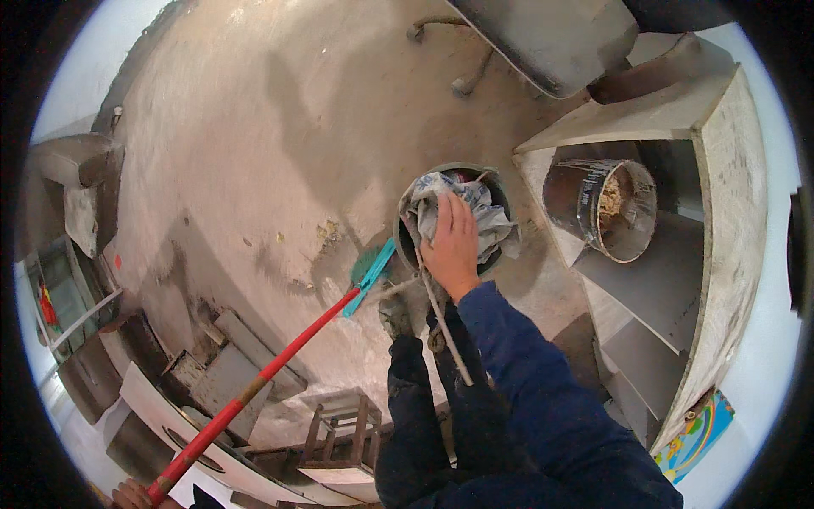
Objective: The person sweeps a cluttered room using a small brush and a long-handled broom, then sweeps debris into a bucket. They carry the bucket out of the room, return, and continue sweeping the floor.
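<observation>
My right hand presses on a crumpled, pale plastic sack stuffed in a round, dark bin that stands on the floor before my feet. At the bottom left, my left hand is closed around the red handle of a broom. The broom's turquoise head with green bristles rests on the floor just left of the bin. A thin stick slants down from the bin's near side, between my hand and my legs. Part of the right hand's grip is hidden, so whether it holds the sack is unclear.
On the right, a worn shelf unit holds a bucket with yellowish matter inside. A chair with a wheeled base stands at the top. A small wooden stool and several boards lie lower left. Small debris dots the floor.
</observation>
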Motion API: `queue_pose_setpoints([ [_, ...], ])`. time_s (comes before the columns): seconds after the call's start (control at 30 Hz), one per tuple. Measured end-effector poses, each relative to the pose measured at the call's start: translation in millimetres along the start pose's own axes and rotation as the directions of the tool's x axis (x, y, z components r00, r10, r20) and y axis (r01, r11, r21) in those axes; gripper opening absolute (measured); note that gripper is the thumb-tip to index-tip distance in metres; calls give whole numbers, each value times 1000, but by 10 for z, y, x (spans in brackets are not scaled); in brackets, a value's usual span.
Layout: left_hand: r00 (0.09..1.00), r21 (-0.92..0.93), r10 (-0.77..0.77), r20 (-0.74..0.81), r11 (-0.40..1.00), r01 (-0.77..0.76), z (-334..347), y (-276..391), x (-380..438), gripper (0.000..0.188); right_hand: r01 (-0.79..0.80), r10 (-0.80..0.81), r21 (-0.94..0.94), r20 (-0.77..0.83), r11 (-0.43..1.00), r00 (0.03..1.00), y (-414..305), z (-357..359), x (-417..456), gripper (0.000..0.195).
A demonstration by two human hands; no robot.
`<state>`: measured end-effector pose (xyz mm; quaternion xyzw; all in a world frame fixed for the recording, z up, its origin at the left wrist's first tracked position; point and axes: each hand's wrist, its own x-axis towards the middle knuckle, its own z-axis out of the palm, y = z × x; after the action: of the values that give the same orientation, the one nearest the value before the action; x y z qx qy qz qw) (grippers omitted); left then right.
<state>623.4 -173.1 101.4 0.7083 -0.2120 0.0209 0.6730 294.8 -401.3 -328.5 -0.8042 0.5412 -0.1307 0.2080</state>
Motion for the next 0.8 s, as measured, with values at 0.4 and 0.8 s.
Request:
queue_pose_setpoints([
  [0.4,995,-172,-99,-5,980,97,-230,-27,26,39,-672,579,733,504,106,641,96,104,-363,21],
  [0.8,986,53,154,63,986,-158,-240,-82,-203,46,-652,598,600,755,-464,269,303,-94,-320,26],
])
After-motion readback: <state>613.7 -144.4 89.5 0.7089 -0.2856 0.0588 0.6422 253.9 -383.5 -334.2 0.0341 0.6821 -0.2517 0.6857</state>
